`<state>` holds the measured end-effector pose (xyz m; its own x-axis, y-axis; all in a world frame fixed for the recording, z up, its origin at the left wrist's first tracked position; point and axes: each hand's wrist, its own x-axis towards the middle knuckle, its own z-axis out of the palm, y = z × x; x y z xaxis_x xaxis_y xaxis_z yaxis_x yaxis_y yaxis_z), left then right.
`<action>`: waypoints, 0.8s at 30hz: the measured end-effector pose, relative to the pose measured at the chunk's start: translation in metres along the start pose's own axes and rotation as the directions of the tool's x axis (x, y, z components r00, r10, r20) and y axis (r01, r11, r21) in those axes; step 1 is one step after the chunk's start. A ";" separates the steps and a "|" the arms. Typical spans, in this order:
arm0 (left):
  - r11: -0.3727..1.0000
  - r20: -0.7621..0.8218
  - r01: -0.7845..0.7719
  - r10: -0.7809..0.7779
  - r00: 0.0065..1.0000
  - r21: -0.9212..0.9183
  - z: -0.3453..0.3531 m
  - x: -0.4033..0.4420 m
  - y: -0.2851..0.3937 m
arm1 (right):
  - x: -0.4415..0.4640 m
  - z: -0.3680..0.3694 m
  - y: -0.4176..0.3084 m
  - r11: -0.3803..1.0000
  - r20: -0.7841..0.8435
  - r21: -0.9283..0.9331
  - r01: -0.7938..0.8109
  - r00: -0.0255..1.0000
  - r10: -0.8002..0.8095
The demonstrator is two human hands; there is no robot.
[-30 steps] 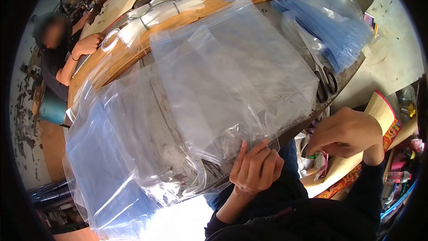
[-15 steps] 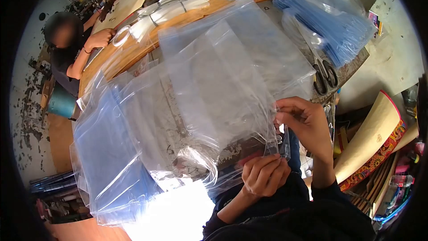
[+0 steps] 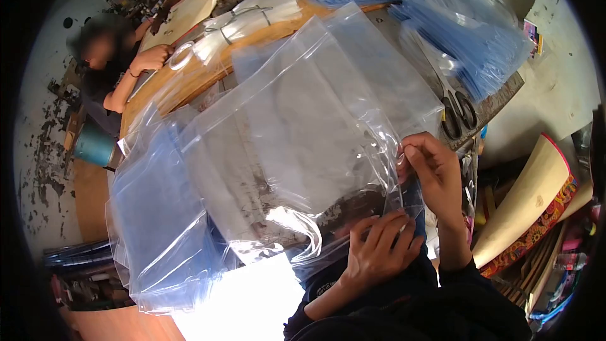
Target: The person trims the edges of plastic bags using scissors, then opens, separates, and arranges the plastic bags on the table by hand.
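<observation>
A large clear plastic sheet (image 3: pixel 297 107), with a band along its far edge, spreads across the worktable in front of me. My right hand (image 3: pixel 435 173) pinches its crumpled right edge between thumb and fingers. Lower down, my left hand (image 3: pixel 382 249) has its fingers apart, with the fingertips against the near right corner of the plastic. Another clear sheet (image 3: pixel 398 69) lies beneath, towards the back right. To the left, a stack of bluish plastic sheets (image 3: pixel 158 202) lies at the table's edge.
Scissors with black handles (image 3: pixel 459 113) lie at the right, beside piled bluish plastic (image 3: pixel 467 31). A tied bundle of clear strips (image 3: pixel 246 22) rests on the wooden board. Another person (image 3: pixel 104 69) sits at the far left. A rolled mat (image 3: pixel 530 202) leans at right.
The top plastic sheet has shifted and spread wider, its far edge now further left and higher. My left hand's fingers have spread from a pinch. My right hand still holds the edge.
</observation>
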<state>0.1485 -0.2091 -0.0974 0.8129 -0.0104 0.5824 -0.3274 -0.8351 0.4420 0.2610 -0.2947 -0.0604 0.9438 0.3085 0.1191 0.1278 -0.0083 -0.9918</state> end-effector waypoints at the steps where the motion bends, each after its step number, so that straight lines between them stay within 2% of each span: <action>1: 1.000 -0.008 -0.001 0.001 1.000 0.011 -0.005 0.001 0.001 | 0.000 0.001 0.000 1.000 0.008 0.005 0.009 1.000 -0.010; 3: 0.995 0.109 -0.076 0.068 0.992 0.068 -0.016 0.002 0.003 | -0.001 0.004 -0.001 0.998 -0.027 -0.034 0.053 0.998 -0.054; 4: 0.994 0.105 -0.073 0.065 0.992 0.078 -0.023 0.004 0.003 | -0.001 0.005 0.000 0.998 -0.019 -0.028 0.058 0.998 -0.059; 6: 0.981 0.149 -0.094 0.069 0.986 0.171 -0.036 0.013 0.004 | -0.002 0.004 0.000 0.988 0.017 0.141 0.058 0.998 -0.061; 9: 0.964 0.125 -0.057 0.025 0.992 0.259 -0.045 0.034 0.005 | -0.005 0.001 -0.008 0.984 0.039 0.171 0.045 0.998 -0.053; 10: 0.959 0.172 -0.073 0.026 0.985 0.273 -0.045 0.037 0.003 | -0.006 -0.001 -0.008 0.984 0.040 0.170 0.047 0.998 -0.055; 12: 0.963 0.145 -0.074 0.037 0.989 0.259 -0.041 0.037 0.006 | -0.006 -0.003 -0.007 0.957 -0.012 0.289 0.019 1.000 -0.016; 14: 0.967 0.115 -0.065 0.038 0.993 0.245 -0.038 0.034 0.010 | -0.001 -0.005 -0.006 0.961 -0.065 0.271 0.054 0.997 -0.037; 15: 0.981 0.116 -0.012 -0.011 0.993 0.192 -0.037 0.029 0.014 | 0.002 -0.005 -0.006 0.963 -0.116 0.255 0.081 0.992 -0.053; 16: 0.989 0.118 0.046 -0.063 0.991 0.140 -0.037 0.025 0.017 | 0.011 -0.006 -0.008 0.964 -0.103 0.255 0.075 0.993 -0.050; 17: 0.987 0.112 0.062 -0.079 0.991 0.146 -0.039 0.022 0.019 | 0.025 -0.008 -0.010 0.975 -0.137 0.148 0.166 0.980 -0.146; 18: 0.975 0.184 0.078 -0.118 0.976 0.210 -0.042 0.019 0.020 | 0.040 -0.009 -0.012 0.967 -0.159 0.042 0.252 0.957 -0.243; 20: 0.931 0.275 0.109 -0.212 0.938 0.348 -0.049 0.013 0.019 | 0.078 -0.018 -0.016 0.957 -0.114 -0.139 0.253 0.956 -0.270; 22: 0.883 0.251 0.150 -0.283 0.926 0.445 -0.055 0.008 0.011 | 0.112 -0.030 -0.017 0.878 -0.069 -0.431 0.208 0.962 -0.262; 23: 0.833 0.230 0.176 -0.337 0.913 0.524 -0.057 0.006 0.006 | 0.116 -0.032 -0.019 0.879 -0.055 -0.424 0.218 0.963 -0.265; 24: 0.803 0.190 0.234 -0.392 0.900 0.548 -0.059 0.005 0.002 | 0.119 -0.032 -0.023 0.819 -0.084 -0.549 0.166 0.964 -0.252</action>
<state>0.1237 -0.1786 -0.0531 0.9515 0.2137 0.2214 0.1915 -0.9745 0.1172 0.3799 -0.2887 -0.0216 0.9033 0.2197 0.3686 0.4290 -0.4774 -0.7668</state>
